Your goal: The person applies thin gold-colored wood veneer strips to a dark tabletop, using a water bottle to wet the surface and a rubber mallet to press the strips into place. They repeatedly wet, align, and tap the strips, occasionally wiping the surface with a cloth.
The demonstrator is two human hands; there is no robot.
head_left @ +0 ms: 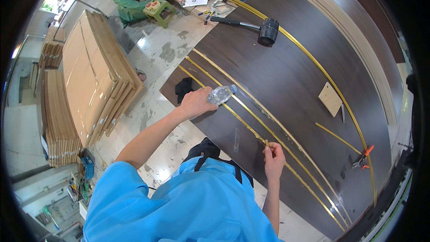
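My left hand (195, 103) is wrapped round a clear plastic bottle (220, 94), which lies tilted low over the dark brown board (286, 80). Several long, narrow gold strips (260, 118) run across the board in near-parallel lines. My right hand (274, 160) is closed in a pinch over the strip nearest me. A small tan piece (267, 143) sticks up from its fingertips, too small to name for sure. Beside my left hand rests a crumpled black cloth (183, 88).
A black-headed mallet (268, 31), a long gold trim bundle (309, 54), a beige plate (329, 99) and orange-handled pliers (363, 157) lie on the board. Wrapped panels (89, 71) stand at the left. A green stool (159, 13) and scattered tools are at the back.
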